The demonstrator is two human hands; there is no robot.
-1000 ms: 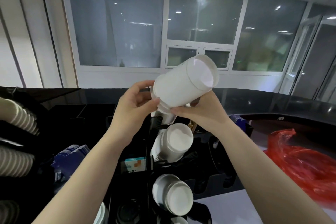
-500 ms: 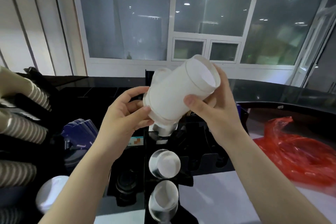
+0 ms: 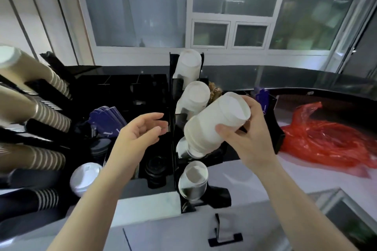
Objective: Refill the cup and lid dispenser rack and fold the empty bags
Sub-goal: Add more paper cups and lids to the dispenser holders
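Observation:
My right hand [image 3: 250, 138] grips a white stack of cups [image 3: 212, 124], tilted with its closed base up to the right and its lower end at a slot of the black dispenser rack [image 3: 173, 128]. My left hand [image 3: 140, 134] hovers empty just left of the rack, fingers loosely spread. The rack holds white cup stacks in its top slot [image 3: 188, 65], second slot [image 3: 194, 98] and bottom slot [image 3: 192, 179]. A crumpled red plastic bag [image 3: 326, 140] lies on the counter to the right.
Rows of brown ribbed paper cups [image 3: 40, 112] lie stacked at the left, with a white lid [image 3: 84, 177] and dark blue sleeves [image 3: 106, 120] beside them. Black lids [image 3: 156, 169] sit in a holder left of the rack. A black counter ledge [image 3: 306, 79] runs behind.
My left hand has let go of the cup stack and drawn back to the left. My right hand has lowered the stack toward the rack. The view has tipped downward.

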